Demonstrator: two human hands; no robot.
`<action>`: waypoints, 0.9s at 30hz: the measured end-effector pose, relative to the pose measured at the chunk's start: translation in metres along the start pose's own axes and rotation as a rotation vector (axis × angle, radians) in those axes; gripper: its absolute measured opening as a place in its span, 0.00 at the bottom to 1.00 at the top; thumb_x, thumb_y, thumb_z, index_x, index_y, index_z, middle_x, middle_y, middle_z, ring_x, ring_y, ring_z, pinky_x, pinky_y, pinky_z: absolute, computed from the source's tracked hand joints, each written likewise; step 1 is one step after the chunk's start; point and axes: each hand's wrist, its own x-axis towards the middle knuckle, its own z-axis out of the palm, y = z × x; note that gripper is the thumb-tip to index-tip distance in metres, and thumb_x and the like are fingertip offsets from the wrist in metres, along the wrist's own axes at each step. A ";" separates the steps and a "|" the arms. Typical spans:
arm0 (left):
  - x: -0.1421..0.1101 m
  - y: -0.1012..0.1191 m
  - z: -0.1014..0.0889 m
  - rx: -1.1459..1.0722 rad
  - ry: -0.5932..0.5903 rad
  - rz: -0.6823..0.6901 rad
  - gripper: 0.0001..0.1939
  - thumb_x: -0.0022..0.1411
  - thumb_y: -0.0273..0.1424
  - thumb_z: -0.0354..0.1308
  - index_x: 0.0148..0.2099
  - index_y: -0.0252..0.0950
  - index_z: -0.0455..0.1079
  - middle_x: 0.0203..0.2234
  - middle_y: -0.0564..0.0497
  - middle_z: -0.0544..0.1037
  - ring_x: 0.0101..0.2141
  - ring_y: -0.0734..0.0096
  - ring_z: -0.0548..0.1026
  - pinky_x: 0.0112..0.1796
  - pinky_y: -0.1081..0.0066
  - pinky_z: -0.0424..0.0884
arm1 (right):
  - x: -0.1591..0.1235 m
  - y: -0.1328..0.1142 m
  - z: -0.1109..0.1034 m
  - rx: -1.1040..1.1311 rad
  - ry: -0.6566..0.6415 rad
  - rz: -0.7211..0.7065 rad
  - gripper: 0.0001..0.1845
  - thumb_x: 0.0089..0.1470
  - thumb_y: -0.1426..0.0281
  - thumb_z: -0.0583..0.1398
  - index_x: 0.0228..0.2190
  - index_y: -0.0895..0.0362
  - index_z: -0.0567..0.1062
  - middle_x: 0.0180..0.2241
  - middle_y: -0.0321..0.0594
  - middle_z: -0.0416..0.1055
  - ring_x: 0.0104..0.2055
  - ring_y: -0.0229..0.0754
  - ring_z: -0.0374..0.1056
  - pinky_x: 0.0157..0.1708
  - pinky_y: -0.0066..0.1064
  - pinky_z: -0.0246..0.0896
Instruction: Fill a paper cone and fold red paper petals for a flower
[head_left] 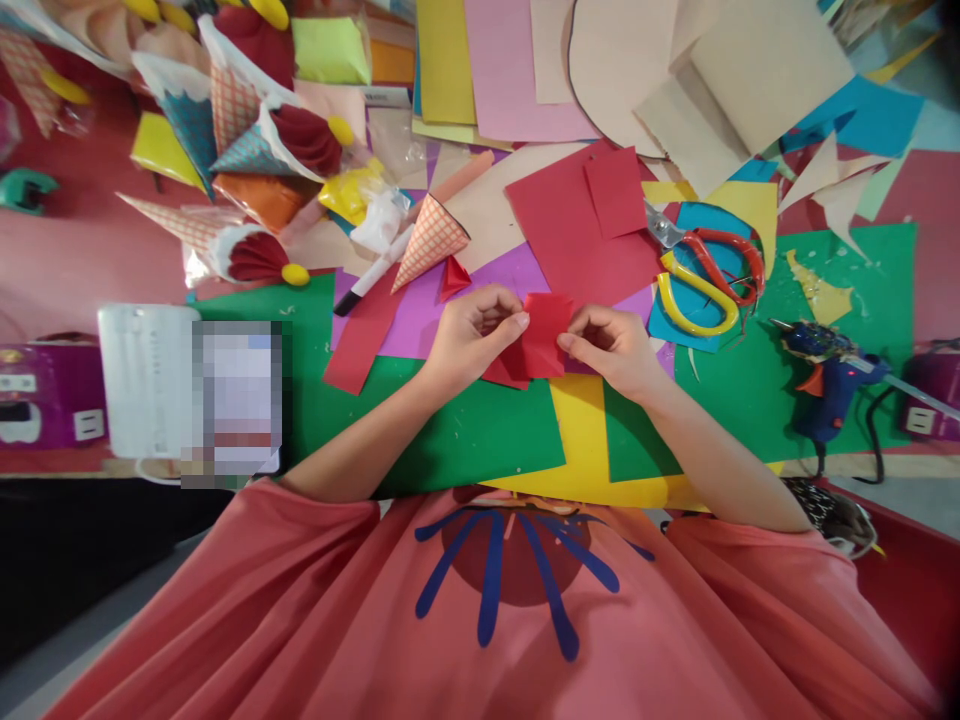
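A small piece of red paper (pixel 546 335) with creases is held up between my two hands. My left hand (pixel 480 335) pinches its left edge between thumb and fingers. Its right edge is in the pinch of my right hand (pixel 611 350). Beneath them lies more red paper (pixel 506 378), partly hidden. Just beyond my left hand are a small folded red paper piece (pixel 454 278) and a checked paper cone (pixel 431 240). A larger red sheet (pixel 555 240) with a small red square (pixel 615 193) on it lies past my right hand.
Scissors (pixel 697 285) with red and yellow handles lie right of the red sheet. A blue glue gun (pixel 829 390) rests at the right. A black-capped marker (pixel 375 275), several finished paper cones (pixel 255 130) and a phone (pixel 240 400) are at left. Green sheets (pixel 450 440) cover the front.
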 end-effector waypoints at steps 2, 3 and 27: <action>0.000 -0.001 0.000 0.002 0.012 -0.004 0.22 0.53 0.50 0.63 0.27 0.36 0.65 0.19 0.57 0.68 0.21 0.81 0.66 0.23 0.77 0.63 | 0.000 0.000 0.000 0.000 -0.006 0.000 0.22 0.46 0.53 0.67 0.21 0.57 0.68 0.19 0.31 0.64 0.23 0.32 0.56 0.23 0.27 0.50; 0.000 -0.001 0.000 0.006 0.020 -0.005 0.23 0.53 0.52 0.62 0.28 0.36 0.66 0.19 0.57 0.68 0.21 0.80 0.66 0.23 0.77 0.63 | 0.000 0.000 0.000 0.003 -0.010 0.003 0.21 0.46 0.53 0.67 0.21 0.57 0.69 0.19 0.31 0.64 0.23 0.31 0.55 0.23 0.27 0.50; -0.002 -0.002 0.002 -0.025 -0.024 -0.042 0.24 0.55 0.52 0.60 0.27 0.35 0.66 0.19 0.57 0.67 0.21 0.82 0.63 0.23 0.78 0.60 | 0.000 -0.002 0.000 0.041 0.041 0.018 0.21 0.46 0.55 0.67 0.20 0.57 0.68 0.19 0.30 0.64 0.21 0.30 0.55 0.20 0.25 0.48</action>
